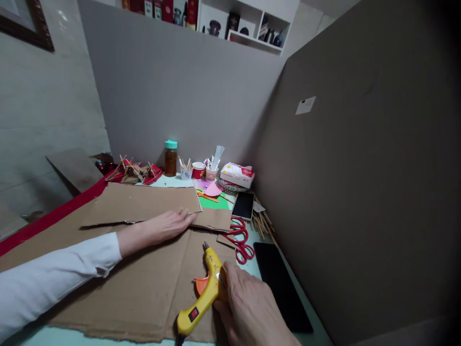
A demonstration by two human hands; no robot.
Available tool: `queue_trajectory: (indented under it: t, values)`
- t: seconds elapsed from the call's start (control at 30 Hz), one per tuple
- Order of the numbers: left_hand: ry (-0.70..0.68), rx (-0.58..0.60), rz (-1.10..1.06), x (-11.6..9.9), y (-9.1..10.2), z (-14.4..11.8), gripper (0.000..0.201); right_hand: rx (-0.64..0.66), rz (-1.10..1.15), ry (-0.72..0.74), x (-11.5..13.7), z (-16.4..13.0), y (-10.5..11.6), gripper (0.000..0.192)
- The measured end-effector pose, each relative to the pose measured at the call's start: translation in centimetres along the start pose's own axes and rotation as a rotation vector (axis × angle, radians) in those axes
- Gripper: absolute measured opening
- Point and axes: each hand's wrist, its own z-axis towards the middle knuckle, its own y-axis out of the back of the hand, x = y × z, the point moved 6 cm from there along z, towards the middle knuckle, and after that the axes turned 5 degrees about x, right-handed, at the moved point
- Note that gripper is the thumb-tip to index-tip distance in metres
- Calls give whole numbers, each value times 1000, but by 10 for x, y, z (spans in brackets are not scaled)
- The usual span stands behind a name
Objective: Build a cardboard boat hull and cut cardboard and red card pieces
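My left hand (173, 225) reaches across from the left, closed at the near edge of a brown cardboard piece (151, 198); its thumb is hidden. A smaller cardboard strip (214, 219) lies partly under that piece, and a large cardboard sheet (144, 274) is spread beneath. In my right hand (252, 300) is a yellow hot glue gun (212, 281), gripped from its right side. Its nozzle points away from me, above the large sheet. The orange trigger and red switch face left, and a dark cord leaves the handle's end.
Red-handled scissors (245, 240), a phone (243, 205), a black flat slab (283, 288) and wooden sticks (262, 221) lie along the right. Behind are cups (198, 170), a teal-lidded jar (170, 158), a tissue box (237, 174) and red-and-brown crafts (133, 171). Grey partitions (187, 96) border the table.
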Motion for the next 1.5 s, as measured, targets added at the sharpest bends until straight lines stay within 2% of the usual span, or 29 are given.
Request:
queue_trajectory:
  t: [0.1, 0.2, 0.37, 0.5, 0.6, 0.67, 0.77, 0.8, 0.87, 0.93, 1.03, 1.1, 1.17, 1.27, 1.37, 1.43, 1.5]
  values:
    - [2, -34, 17, -2, 13, 0, 48, 6, 11, -40, -3, 0, -1, 29]
    - [23, -125, 11, 5, 42, 0, 42, -46, 26, -51, -5, 0, -1, 30]
    - [107, -451, -66, 27, 120, -14, 26, -125, 26, -5, -9, -2, -5, 32]
    - [181, -732, -166, 28, 186, -41, 9, -233, -74, 107, -16, -5, -3, 46]
    - [238, -972, -238, 19, 228, -69, 13, -351, -79, 150, -24, -7, 10, 54]
    - [261, -1163, -388, 16, 249, -89, 14, -410, 4, 190, -25, -9, 26, 51]
    - [190, -1392, -724, 15, 268, -112, 2, -474, 218, 241, -16, -12, 58, 46]
    - [150, -1428, -833, 15, 271, -117, 9, -480, 305, 235, -12, -12, 69, 45]
    - [97, -1444, -1044, 17, 272, -124, 20, -479, 492, 182, -3, -10, 88, 48]
    - [112, -1394, -1231, 19, 267, -127, 21, -501, 683, 159, 7, -7, 104, 55]
    - [216, -1309, -1465, 25, 249, -131, 20, -456, 978, 304, 26, 0, 119, 53]
    - [297, -1280, -1571, 30, 234, -134, 18, -358, 1141, 411, 37, 4, 121, 42]
    - [361, -1238, -1632, 36, 220, -136, 14, -317, 1249, 430, 41, 4, 119, 34]
    - [446, -1142, -1704, 46, 195, -137, 11, -386, 1276, 349, 33, -2, 119, 30]
    - [539, -1057, -1754, 54, 168, -138, 17, -491, 1216, 227, 17, -13, 124, 30]
    - [586, -1012, -1754, 51, 152, -140, 20, -545, 1191, 164, 4, -19, 130, 31]
    - [595, -957, -1719, 39, 139, -142, 17, -581, 1175, 123, -9, -24, 136, 31]
